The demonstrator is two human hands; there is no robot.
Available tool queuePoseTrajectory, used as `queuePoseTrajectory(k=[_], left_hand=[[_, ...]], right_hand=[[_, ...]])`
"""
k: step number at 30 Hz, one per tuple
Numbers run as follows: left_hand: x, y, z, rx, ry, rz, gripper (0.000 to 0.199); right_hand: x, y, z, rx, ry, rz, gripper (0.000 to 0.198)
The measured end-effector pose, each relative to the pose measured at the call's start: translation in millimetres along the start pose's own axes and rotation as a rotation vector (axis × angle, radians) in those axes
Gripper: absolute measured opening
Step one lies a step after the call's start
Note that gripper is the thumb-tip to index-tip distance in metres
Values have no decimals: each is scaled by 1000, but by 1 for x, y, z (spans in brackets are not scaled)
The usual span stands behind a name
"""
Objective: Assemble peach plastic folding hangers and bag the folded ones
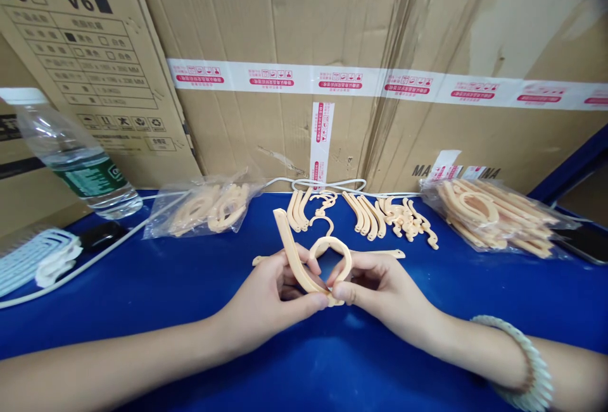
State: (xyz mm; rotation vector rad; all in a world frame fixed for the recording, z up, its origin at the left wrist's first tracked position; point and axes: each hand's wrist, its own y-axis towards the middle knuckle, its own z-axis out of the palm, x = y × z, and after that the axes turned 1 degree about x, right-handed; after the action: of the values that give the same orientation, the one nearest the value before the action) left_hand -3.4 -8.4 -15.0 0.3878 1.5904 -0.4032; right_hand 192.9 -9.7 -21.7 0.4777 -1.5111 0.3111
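Observation:
My left hand [280, 292] is closed on a cream plastic curved hanger arm [292, 250], its long end pointing up and left. My right hand [380, 285] pinches a cream hanger ring [349, 257]. The arm's lower end and the ring's base meet between my fingertips; whether they are joined I cannot tell. Behind my hands a cream hook [325, 225] shows, with straight arm ends [392, 254] sticking out at both sides, mostly hidden. Farther back lie curved arms [299, 209], more curved arms [365, 216] and a pile of small hooks [406, 216].
Clear bags of cream parts lie at the left [209, 209] and right [494, 216]. A water bottle [90, 165], a blue hairbrush [33, 263] and a white cable [109, 250] are on the left. A phone [586, 241] lies right. Cardboard boxes [266, 19] wall off the blue table's back.

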Motion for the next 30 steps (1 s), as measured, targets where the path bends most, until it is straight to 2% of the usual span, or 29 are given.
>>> queuePoseTrajectory(k=[2,4,6,8,12,15,18,21,24,28,30], left_hand=[[-1,1,-1,2,3,-13,26],[-2,2,-2,-21,-6,-25,25],[-2,3,-4,-59,-35,-33,26],[-1,3,-5,-82,-67,-34,29],[4,3,-6,-85,-89,-13,32],[4,4,-5,-80,-87,-4,30],[1,5,-4,-87,-107,6,29],[-1,5,-4,-76,-116,-16,24],[-2,5,-6,-59,-105,-29,21],[-2,4,-8,-95,-145,-43,24],[-3,4,-9,-111,-172,-49,25]], right_hand=[[4,1,-4,-38,-22,-21,30],[10,6,-15,-139,-132,-101,39],[18,14,-33,-256,-390,-216,46],[24,24,-55,-310,-686,-304,40],[23,41,-91,-205,-935,-366,20],[11,45,-101,-108,-1052,-387,15],[2,45,-102,-67,-1084,-395,11],[1,45,-100,-93,-1043,-414,15],[9,44,-96,-177,-934,-432,14],[23,38,-85,-358,-716,-406,20],[30,34,-76,-403,-612,-389,24]])
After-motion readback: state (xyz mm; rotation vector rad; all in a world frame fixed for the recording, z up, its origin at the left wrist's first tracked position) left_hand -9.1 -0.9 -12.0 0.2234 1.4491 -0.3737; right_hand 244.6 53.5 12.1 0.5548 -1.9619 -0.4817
